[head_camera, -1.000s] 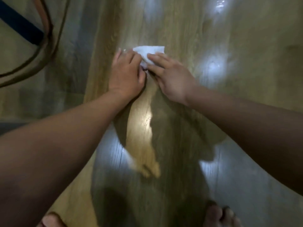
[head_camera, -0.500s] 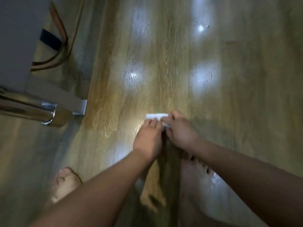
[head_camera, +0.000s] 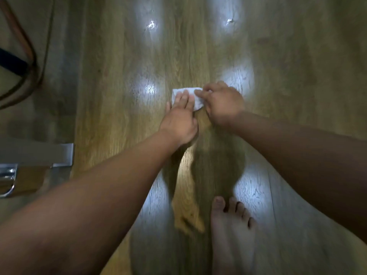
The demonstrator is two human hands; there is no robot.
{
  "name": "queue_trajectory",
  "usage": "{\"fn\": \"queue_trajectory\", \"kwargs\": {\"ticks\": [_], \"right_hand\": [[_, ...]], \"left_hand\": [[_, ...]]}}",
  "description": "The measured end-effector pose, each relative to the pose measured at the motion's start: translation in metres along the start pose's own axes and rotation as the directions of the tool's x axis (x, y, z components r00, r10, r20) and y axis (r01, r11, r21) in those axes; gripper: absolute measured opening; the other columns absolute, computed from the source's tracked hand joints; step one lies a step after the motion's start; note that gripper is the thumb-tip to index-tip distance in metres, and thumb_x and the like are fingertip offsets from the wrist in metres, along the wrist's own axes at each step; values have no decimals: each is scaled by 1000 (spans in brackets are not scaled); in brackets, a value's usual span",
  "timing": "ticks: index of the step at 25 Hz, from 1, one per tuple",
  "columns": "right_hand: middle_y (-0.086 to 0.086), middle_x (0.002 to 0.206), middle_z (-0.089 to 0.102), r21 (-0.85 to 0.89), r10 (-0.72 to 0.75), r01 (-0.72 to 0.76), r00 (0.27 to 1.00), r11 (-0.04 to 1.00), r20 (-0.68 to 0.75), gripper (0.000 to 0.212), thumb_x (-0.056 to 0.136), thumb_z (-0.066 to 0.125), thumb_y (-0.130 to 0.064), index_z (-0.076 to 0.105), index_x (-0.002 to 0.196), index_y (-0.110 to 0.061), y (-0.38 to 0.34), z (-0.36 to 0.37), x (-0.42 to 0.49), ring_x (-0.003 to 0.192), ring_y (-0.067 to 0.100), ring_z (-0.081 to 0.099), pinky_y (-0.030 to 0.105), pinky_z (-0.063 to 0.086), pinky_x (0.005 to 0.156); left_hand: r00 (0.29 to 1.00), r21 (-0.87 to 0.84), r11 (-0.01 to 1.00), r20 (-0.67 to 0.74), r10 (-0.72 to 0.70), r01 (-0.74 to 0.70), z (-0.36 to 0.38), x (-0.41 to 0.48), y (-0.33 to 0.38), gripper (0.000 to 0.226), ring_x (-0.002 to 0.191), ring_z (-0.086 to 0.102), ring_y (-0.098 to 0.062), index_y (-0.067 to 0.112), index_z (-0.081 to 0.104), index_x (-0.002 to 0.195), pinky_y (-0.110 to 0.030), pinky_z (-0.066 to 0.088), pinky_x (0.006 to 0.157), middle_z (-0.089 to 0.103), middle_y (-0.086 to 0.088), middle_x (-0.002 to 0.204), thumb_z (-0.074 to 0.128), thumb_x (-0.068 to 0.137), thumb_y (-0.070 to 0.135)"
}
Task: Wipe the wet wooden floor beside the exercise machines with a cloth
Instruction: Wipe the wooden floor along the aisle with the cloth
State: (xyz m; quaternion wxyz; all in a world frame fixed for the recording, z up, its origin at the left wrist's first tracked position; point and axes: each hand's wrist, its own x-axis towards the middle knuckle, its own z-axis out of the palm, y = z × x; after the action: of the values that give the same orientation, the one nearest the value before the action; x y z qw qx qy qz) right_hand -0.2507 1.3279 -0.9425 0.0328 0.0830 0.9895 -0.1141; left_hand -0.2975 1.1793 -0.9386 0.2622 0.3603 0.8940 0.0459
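Left hand (head_camera: pixel 179 120) presses flat, joined fingers on a crumpled white cloth (head_camera: pixel 195 100) on the glossy wooden floor (head_camera: pixel 111 96); right hand (head_camera: pixel 222 105) pinches it with curled fingers. Chrome machine foot (head_camera: pixel 35 155) and brown cords (head_camera: pixel 29 52) lie at the floor's left edge.

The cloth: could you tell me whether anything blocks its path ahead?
Nothing visible does. The left hand presses the cloth on the floor, the right hand grips it; ahead the boards show only glare. The machine base and cables lie leftward.
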Motion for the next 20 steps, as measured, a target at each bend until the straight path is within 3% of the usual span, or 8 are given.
{"fn": "queue_trajectory", "kwargs": {"ticks": [3,6,9,11,14,16,18,20], "right_hand": [[12,101,62,30,52,-50,995,998,-86,44,86,54,-32,65,128,-28,-12,15,-58,93,34,59,41,47,75],[9,79,59,126,-26,34,997,991,-66,40,81,49,-38,74,107,-20,-38,30,-135,76,31,58,38,44,66],[12,79,61,96,-72,77,996,992,-55,36,85,55,-41,77,95,-14,11,20,-166,68,32,60,37,46,58],[17,88,62,57,272,-266,951,962,-148,43,85,52,-45,75,94,-11,75,7,-167,74,38,62,38,50,61],[22,105,58,174,698,-677,686,716,-206,46,87,46,-41,69,110,-8,126,-10,-169,92,41,59,43,51,77],[23,101,58,172,626,-602,755,779,-194,35,93,51,-27,66,117,-7,88,-4,-160,91,41,59,43,51,78],[20,92,61,244,384,-348,915,905,-122,23,90,63,-13,69,111,-6,29,8,-149,85,40,62,39,50,73],[18,91,64,209,127,-111,990,972,-66,28,80,75,-12,72,107,-6,-5,17,-159,82,37,64,31,50,65]], "left_hand": [[991,22,998,-121,53,-50,29,-37,-5,66,151,-6,-35,17,17,156,-57,6,120,-3,-11,165,41,96,30],[968,20,988,-198,151,-150,51,-83,-4,55,144,30,-37,13,49,138,-57,24,115,40,-17,151,37,86,30],[974,48,984,-143,178,-173,63,-112,2,61,144,30,-37,18,39,144,-60,26,114,41,-14,151,43,84,29],[998,32,998,-24,57,-56,55,-106,9,77,150,9,-37,27,13,155,-59,17,119,12,-10,164,52,90,43],[991,126,988,96,-98,85,27,-71,28,105,149,-7,-43,31,-3,156,-58,20,117,-18,-1,164,64,82,64],[977,139,982,153,-148,127,21,-61,38,112,148,-7,-47,25,-2,157,-60,24,116,-19,-2,164,70,79,61],[967,147,979,192,-166,139,25,-56,40,115,147,-9,-48,21,-4,157,-62,22,115,-19,-6,164,73,78,57],[954,190,971,236,-187,143,29,-50,41,121,146,-7,-51,17,-6,156,-64,20,115,-17,-14,163,76,75,55]]}}
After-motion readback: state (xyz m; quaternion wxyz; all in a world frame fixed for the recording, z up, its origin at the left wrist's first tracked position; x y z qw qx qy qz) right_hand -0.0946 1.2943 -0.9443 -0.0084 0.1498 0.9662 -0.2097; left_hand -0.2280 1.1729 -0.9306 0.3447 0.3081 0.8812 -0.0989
